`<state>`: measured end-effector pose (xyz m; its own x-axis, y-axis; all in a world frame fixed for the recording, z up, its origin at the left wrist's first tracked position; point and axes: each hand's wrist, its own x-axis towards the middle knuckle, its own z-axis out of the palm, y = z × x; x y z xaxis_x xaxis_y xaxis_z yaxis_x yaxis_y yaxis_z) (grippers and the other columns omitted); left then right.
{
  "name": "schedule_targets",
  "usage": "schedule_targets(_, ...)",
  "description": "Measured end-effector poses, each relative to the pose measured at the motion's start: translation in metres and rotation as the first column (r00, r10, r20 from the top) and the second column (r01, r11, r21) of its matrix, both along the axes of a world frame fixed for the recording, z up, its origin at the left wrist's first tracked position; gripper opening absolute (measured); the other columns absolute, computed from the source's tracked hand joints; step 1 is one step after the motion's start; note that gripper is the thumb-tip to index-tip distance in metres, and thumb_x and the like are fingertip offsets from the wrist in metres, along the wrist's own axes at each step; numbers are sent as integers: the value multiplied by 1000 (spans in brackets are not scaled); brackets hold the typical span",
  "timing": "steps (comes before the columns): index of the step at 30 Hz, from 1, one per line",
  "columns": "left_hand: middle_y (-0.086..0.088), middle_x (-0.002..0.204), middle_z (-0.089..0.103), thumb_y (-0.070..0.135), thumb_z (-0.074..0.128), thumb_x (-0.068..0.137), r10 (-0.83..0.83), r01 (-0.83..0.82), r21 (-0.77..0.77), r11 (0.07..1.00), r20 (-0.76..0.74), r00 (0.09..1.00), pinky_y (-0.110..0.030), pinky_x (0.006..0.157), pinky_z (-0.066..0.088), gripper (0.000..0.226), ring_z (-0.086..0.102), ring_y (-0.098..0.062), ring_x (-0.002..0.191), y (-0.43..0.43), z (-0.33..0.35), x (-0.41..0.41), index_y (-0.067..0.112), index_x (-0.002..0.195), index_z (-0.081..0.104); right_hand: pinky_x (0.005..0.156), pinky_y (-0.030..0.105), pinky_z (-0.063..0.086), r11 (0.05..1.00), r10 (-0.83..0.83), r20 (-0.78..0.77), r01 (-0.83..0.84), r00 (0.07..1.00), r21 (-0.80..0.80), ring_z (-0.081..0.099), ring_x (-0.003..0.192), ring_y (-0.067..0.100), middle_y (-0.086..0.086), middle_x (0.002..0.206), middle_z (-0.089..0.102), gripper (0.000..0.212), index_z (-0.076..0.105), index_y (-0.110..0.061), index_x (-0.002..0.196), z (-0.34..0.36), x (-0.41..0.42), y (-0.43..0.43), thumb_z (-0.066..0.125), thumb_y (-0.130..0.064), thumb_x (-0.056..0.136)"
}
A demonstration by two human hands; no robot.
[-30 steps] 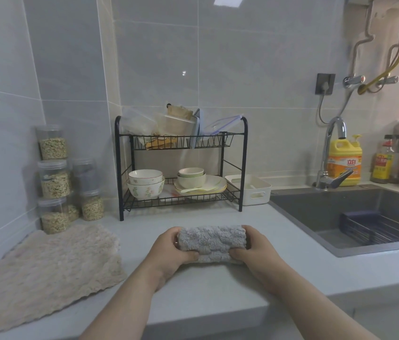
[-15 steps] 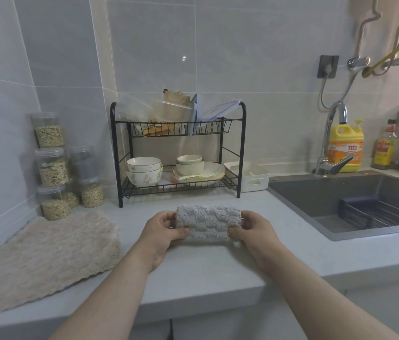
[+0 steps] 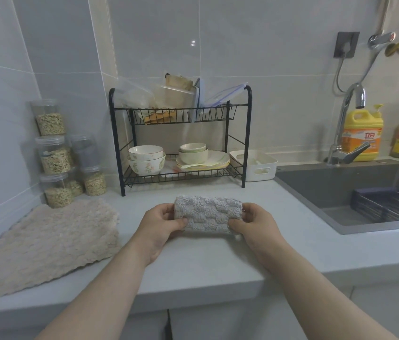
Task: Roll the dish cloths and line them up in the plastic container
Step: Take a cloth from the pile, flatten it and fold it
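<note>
A home kitchen: sink point(image 3: 355, 192), tap point(image 3: 348, 123), dish rack point(image 3: 181, 136), tiled wall point(image 3: 279, 57)
</note>
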<state>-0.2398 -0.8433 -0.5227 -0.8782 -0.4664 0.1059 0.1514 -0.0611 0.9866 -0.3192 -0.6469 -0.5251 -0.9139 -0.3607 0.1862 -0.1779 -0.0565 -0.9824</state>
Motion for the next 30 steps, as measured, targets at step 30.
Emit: schedule_targets(30,13,74,73,-8,67,80,12,-30,23,999,560,828,-11,65,50,25,66,4,69,-4,65,-20,17,82,64,45,12,29,835,-184,386,-63,904,547,36,57,11,-3,64,42,20,47,-14,70,73,-8,-21,63,-5,80)
